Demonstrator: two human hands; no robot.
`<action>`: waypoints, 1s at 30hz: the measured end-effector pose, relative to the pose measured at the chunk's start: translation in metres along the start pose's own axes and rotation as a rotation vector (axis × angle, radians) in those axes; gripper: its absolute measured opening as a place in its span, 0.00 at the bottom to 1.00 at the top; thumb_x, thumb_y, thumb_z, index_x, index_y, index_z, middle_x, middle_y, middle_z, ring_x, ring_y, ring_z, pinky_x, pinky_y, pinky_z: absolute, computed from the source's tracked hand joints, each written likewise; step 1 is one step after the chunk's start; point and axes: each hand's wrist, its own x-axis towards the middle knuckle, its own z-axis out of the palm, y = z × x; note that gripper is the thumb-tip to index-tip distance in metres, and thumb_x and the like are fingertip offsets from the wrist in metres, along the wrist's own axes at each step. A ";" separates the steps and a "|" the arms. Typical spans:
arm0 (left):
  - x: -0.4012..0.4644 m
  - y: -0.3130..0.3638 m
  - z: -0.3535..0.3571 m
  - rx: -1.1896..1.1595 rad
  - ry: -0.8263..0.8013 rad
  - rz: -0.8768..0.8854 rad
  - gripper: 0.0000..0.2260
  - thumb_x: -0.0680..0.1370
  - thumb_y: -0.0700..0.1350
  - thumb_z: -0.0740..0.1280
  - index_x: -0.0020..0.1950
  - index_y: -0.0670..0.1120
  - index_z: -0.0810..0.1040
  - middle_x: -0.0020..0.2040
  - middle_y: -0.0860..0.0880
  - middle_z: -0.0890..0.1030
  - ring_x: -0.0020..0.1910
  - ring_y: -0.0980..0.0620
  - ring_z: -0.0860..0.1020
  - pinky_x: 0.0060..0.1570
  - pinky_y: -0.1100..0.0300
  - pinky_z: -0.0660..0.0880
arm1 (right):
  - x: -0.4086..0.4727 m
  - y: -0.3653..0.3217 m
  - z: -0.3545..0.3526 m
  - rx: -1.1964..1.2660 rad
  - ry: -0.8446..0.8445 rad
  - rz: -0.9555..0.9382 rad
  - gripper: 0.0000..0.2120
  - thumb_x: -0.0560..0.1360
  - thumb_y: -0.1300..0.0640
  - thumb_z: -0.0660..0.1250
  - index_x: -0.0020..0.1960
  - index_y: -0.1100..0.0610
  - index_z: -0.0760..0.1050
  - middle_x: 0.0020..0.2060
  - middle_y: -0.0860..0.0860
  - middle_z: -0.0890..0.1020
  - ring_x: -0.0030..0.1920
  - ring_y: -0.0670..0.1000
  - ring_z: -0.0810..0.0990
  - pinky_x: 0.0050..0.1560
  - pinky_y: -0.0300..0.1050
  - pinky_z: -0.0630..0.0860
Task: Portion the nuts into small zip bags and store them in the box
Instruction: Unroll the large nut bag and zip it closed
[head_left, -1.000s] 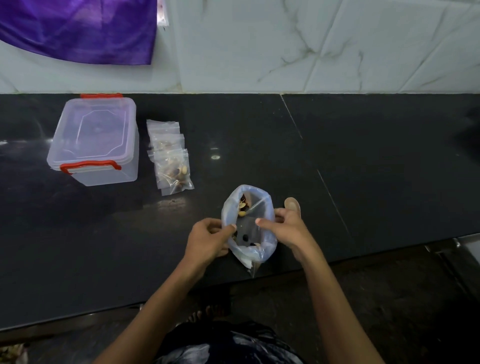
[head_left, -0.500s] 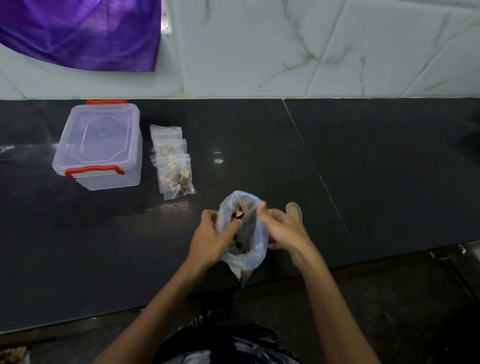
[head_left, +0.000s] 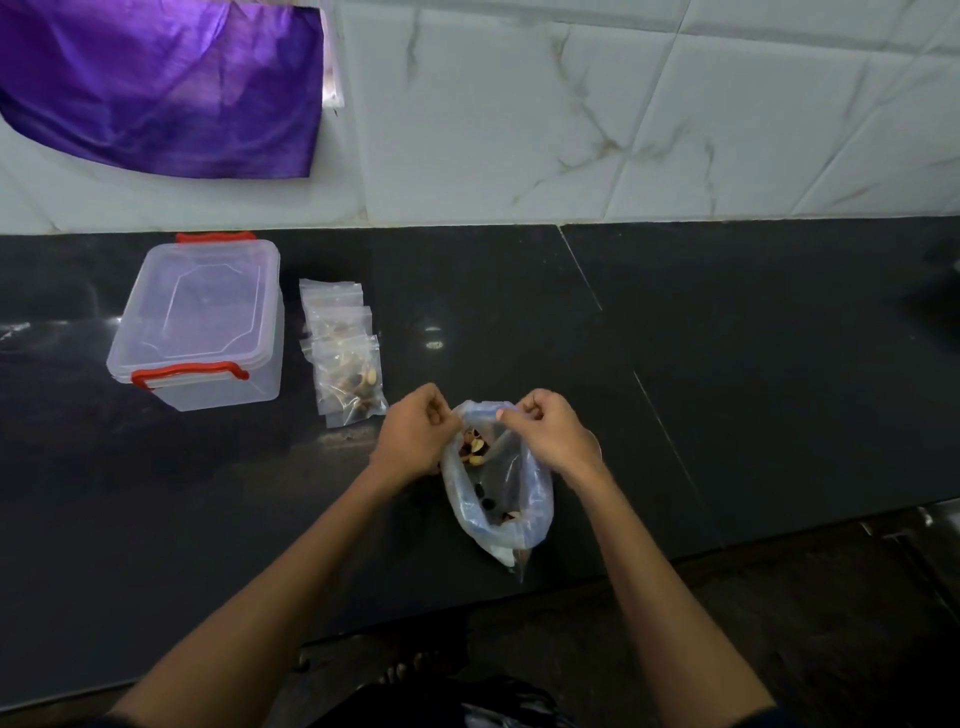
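A translucent bluish plastic bag of mixed nuts (head_left: 496, 483) is held upright near the front edge of the black stone counter (head_left: 727, 389). Its rim is pinched on one side by the curled fingers of the left hand (head_left: 415, 434) and on the other by those of the right hand (head_left: 550, 434), so that the mouth is kept spread. The step in hand is judged to be the opening of the supply bag for another portion; next, a free hand and an empty small bag would be called for.

One clear lidded plastic box with red clasps (head_left: 200, 325) is seen toward the back left corner, its lid closed. Just beside it a row of small clear zip bags (head_left: 343, 351) is laid: three can be counted, overlapping, nuts being visible in the front two.
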 end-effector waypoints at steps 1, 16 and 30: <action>-0.003 0.004 0.003 0.143 0.088 0.108 0.06 0.77 0.40 0.64 0.42 0.44 0.70 0.36 0.48 0.74 0.34 0.52 0.72 0.32 0.58 0.73 | -0.003 -0.003 0.005 -0.131 0.120 -0.084 0.10 0.77 0.49 0.64 0.50 0.56 0.72 0.39 0.46 0.75 0.38 0.44 0.74 0.33 0.37 0.65; 0.014 0.012 -0.006 -0.454 -0.392 -0.166 0.13 0.78 0.49 0.65 0.53 0.42 0.81 0.49 0.40 0.83 0.47 0.46 0.82 0.50 0.54 0.78 | 0.015 -0.012 -0.013 0.182 -0.242 0.012 0.15 0.72 0.45 0.69 0.50 0.56 0.78 0.44 0.50 0.82 0.46 0.46 0.80 0.45 0.41 0.75; 0.037 0.009 -0.003 -0.012 -0.207 -0.095 0.11 0.75 0.48 0.70 0.51 0.43 0.76 0.38 0.51 0.77 0.34 0.57 0.75 0.27 0.67 0.71 | 0.019 0.000 -0.030 0.407 -0.371 0.119 0.13 0.75 0.56 0.68 0.58 0.56 0.78 0.48 0.54 0.84 0.51 0.52 0.82 0.52 0.47 0.79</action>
